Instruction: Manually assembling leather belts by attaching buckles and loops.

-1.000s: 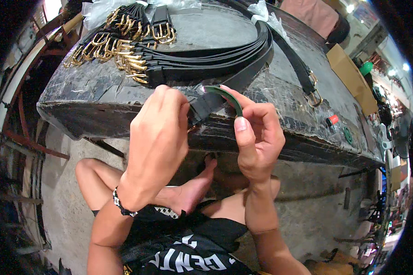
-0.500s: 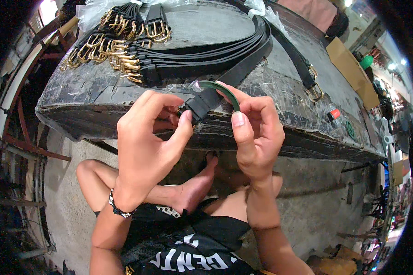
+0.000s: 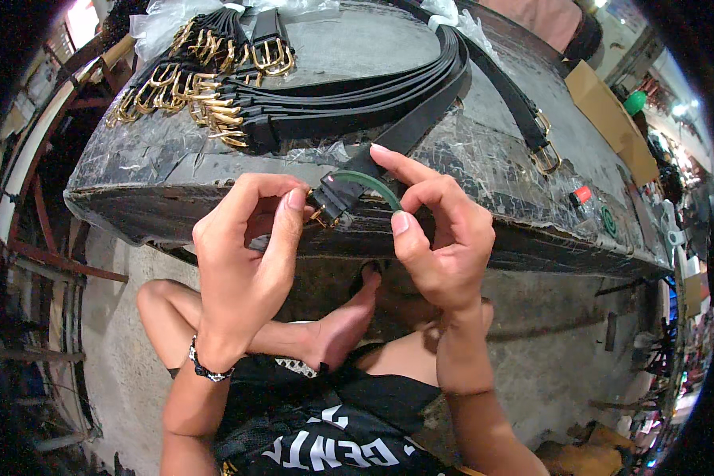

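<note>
My left hand [image 3: 244,250] pinches the gold buckle [image 3: 319,214] at the end of a black belt [image 3: 415,125], just over the table's front edge. From there the belt runs up and right across the table top. A thin green strip [image 3: 379,187] arches over the belt near the buckle. Thumb and fingers of my right hand [image 3: 448,242] hold the strip's right end, while the index finger stretches out along the belt. The strip's other end meets the belt by the buckle; how it sits there is too small to tell.
On the dark, worn table [image 3: 523,194] lie a stack of black belts [image 3: 333,99] and a heap of gold buckles [image 3: 166,87]. Another belt [image 3: 508,87] lies at the right, near a green coil [image 3: 608,222] and a red-capped item [image 3: 581,195]. Cardboard [image 3: 611,119] stands at the far right.
The buckle end has come slightly down and left, showing more of the buckle. The green strip now lies lower, nearer the buckle. My right index finger has lifted away from the strip.
</note>
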The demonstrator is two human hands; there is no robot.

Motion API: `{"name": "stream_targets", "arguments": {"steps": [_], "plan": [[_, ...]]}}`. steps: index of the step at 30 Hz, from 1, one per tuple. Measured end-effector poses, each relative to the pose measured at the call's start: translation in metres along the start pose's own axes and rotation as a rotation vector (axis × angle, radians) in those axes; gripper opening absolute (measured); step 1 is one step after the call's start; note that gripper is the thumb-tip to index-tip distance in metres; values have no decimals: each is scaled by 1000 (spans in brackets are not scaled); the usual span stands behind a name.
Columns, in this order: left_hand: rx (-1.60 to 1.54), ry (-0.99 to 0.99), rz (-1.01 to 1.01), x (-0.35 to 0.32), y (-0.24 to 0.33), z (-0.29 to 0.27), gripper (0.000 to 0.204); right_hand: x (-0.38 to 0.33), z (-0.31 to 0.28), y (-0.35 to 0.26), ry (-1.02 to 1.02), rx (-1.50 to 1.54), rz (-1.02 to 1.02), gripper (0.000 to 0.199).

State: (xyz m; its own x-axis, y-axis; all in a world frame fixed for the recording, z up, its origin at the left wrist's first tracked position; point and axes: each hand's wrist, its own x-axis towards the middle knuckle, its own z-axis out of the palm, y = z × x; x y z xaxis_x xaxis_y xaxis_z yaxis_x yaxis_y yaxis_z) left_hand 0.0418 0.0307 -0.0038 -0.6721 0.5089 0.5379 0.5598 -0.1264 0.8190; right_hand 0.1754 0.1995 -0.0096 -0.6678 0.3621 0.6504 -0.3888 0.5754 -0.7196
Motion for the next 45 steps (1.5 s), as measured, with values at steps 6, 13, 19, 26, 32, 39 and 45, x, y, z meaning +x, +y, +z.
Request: {"name": "stream_targets", "arguments": {"steps": [6, 13, 19, 26, 32, 39, 45], "plan": [[22, 9, 11, 1, 3, -1, 8, 1, 1, -2, -25, -63, -28, 9], [52, 19, 44, 1, 5, 0, 6, 5, 3, 5, 21, -139, -151, 11], [48, 21, 70, 2, 4, 1, 6, 4, 3, 3, 24, -159, -149, 10], [15, 27, 52, 0, 4, 0, 6, 4, 2, -4, -36, -140, -85, 7], [52, -7, 29, 0, 8, -2, 9, 0, 3, -1, -19, -68, -22, 6], [406, -75, 320, -6, 7, 10, 37, 6, -10, -13, 101, 284, 180, 9], [515, -3, 377, -10, 3, 19, 28, 24, -94, -37, -306, -208, 124, 12]]}}
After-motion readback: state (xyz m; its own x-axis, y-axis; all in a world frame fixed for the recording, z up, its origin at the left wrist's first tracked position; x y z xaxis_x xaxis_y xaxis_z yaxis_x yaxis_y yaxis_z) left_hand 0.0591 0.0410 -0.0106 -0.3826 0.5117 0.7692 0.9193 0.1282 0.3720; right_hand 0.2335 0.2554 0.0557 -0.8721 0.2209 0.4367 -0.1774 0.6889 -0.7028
